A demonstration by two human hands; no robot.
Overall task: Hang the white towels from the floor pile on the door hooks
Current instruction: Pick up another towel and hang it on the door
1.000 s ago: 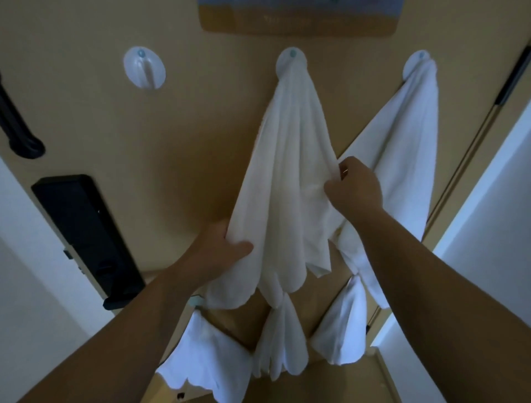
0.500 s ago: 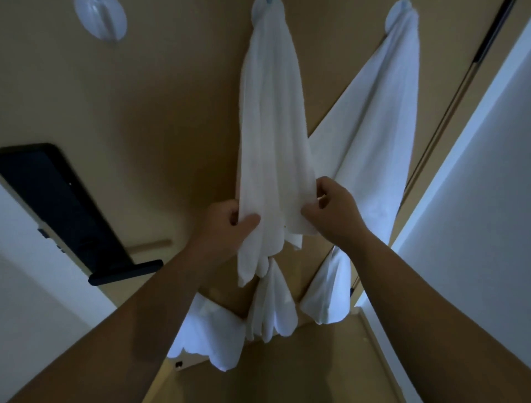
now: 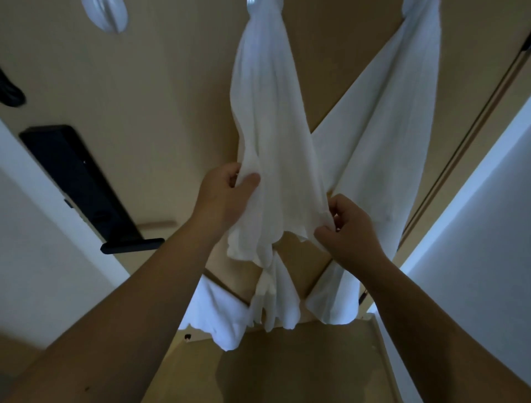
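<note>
I see a soft, pleated white towel [image 3: 267, 138]; my left hand [image 3: 227, 195] and right hand [image 3: 347, 227] pinch its scalloped lower edges.

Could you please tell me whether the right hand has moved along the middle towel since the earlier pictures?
Yes. The right hand has slid down the middle towel, away from its door hook, and now pinches the towel's lower right edge.

Single head view, close to door [image 3: 143, 95], facing forward at it, tilted down toward floor [image 3: 301, 365].
</note>
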